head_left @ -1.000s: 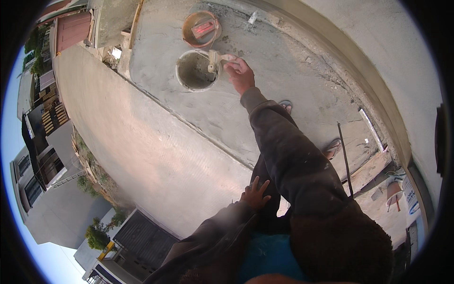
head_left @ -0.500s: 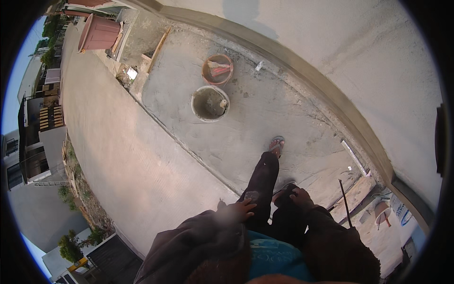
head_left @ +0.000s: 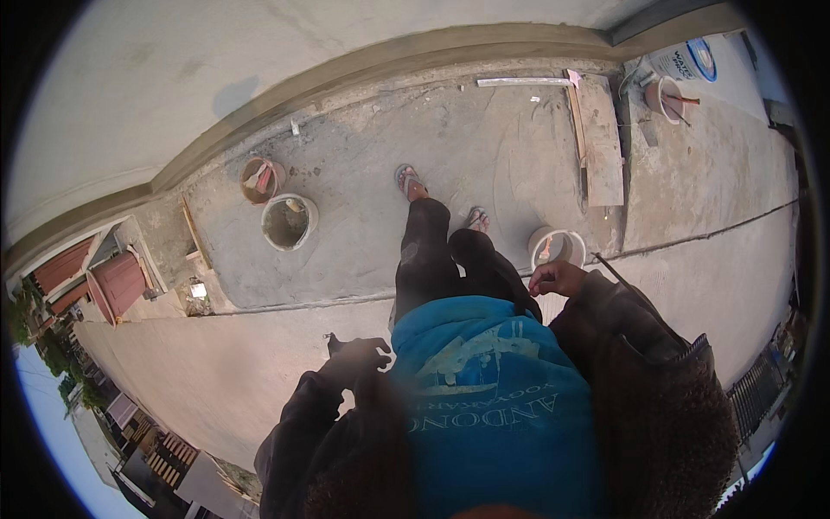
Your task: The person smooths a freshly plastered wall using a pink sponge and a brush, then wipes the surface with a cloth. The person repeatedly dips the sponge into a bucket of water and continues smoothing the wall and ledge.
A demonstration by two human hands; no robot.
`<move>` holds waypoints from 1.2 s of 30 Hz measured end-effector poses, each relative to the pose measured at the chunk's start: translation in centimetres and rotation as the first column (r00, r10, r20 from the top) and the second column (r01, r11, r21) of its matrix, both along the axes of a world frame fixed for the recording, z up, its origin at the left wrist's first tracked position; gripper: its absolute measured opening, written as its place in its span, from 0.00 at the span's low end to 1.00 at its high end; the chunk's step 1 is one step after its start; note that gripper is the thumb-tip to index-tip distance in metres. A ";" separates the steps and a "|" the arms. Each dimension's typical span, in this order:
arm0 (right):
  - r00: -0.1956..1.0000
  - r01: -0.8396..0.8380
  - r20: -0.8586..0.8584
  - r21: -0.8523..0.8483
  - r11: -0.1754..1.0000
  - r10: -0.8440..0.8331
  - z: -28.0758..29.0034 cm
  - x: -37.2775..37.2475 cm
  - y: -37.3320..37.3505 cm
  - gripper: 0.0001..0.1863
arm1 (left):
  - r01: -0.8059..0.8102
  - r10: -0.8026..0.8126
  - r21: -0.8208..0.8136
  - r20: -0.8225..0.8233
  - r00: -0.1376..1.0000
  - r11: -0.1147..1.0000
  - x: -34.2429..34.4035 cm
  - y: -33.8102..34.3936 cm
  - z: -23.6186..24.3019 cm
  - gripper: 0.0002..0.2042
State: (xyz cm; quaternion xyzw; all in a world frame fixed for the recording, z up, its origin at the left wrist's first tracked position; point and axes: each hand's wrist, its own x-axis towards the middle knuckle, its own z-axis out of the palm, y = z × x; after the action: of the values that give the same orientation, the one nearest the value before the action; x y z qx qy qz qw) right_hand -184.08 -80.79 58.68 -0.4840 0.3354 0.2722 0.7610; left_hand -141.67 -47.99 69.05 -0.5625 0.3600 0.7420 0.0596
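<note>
My left hand (head_left: 359,355) hangs beside the blue shirt, fingers apart and loosely bent, holding nothing visible. My right hand (head_left: 553,278) is at my right thigh with fingers curled; what they hold, if anything, I cannot make out. It is just below a pale bucket (head_left: 542,240) with an orange object inside. Ahead on the left stand a grey mortar-stained bucket (head_left: 280,233) with a pale tool in it and an orange-brown bucket (head_left: 252,190) with a red-and-pale object. My sandalled feet (head_left: 408,178) rest on the grey concrete slab (head_left: 346,259).
A wall (head_left: 346,26) bounds the slab ahead. Boards (head_left: 603,138), a white strip (head_left: 519,82), a bucket with a stick (head_left: 661,108) and a white container (head_left: 670,60) are right; a reddish tub (head_left: 117,285) is left. A pale road (head_left: 216,372) runs behind me.
My right hand has released the pale tool into the grey bucket and drawn back to my thigh. The view has swung round, bringing another bucket into sight on my right.
</note>
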 end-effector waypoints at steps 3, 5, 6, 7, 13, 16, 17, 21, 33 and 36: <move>1.000 -0.007 -0.019 -0.004 1.000 0.007 4.4 -1.7 1.5 0.09 | 0.045 -0.047 0.036 0.054 0.997 0.998 -0.7 0.5 2.1 0.16; 0.999 0.006 -0.037 -0.066 0.998 -0.009 5.7 -5.3 4.3 0.09 | 0.068 -0.072 0.040 0.106 0.992 0.997 -0.6 -0.7 2.2 0.16; 0.993 0.062 -0.094 -0.039 0.997 -0.066 6.7 -6.5 5.6 0.09 | 0.091 -0.096 0.039 0.132 0.987 0.995 -0.6 -1.3 2.2 0.16; 0.978 0.126 -0.168 -0.018 0.992 -0.127 8.0 -8.0 7.3 0.09 | 0.130 -0.133 0.029 0.135 0.982 0.991 -0.5 -2.4 1.6 0.17; 0.996 0.039 -0.051 -0.460 0.887 -0.071 8.7 -10.1 16.0 0.11 | 0.218 -0.205 -0.048 0.193 0.960 0.975 0.9 -6.6 0.3 0.17; 0.985 0.153 0.003 -0.455 0.877 -0.170 8.9 -8.1 16.7 0.12 | 0.220 -0.195 -0.091 0.232 0.953 0.971 2.6 -8.2 0.8 0.18; 0.980 0.179 0.005 -0.443 0.879 -0.197 8.9 -7.5 16.8 0.12 | 0.223 -0.191 -0.109 0.244 0.951 0.969 3.1 -8.9 1.0 0.18; 0.888 0.439 0.071 -0.422 0.793 -0.453 7.0 -5.4 18.3 0.12 | 0.213 -0.164 -0.179 0.256 0.953 0.960 5.2 -11.5 1.8 0.19; 0.623 0.773 0.012 -0.164 0.613 -0.782 3.2 1.2 20.8 0.15 | 0.097 -0.041 -0.253 0.218 0.975 0.962 10.6 -14.8 -1.6 0.22; 0.528 0.849 -0.004 -0.020 0.528 -0.850 5.7 1.8 20.1 0.14 | 0.013 0.015 -0.135 0.205 0.979 0.991 12.8 -13.9 -7.5 0.21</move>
State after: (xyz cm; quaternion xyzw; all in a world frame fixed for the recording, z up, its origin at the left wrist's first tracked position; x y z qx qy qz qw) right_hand -182.28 -60.67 64.43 -0.2641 0.5354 -0.1314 0.7914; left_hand -128.85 -61.87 61.58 -0.6390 0.4013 0.6537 0.0580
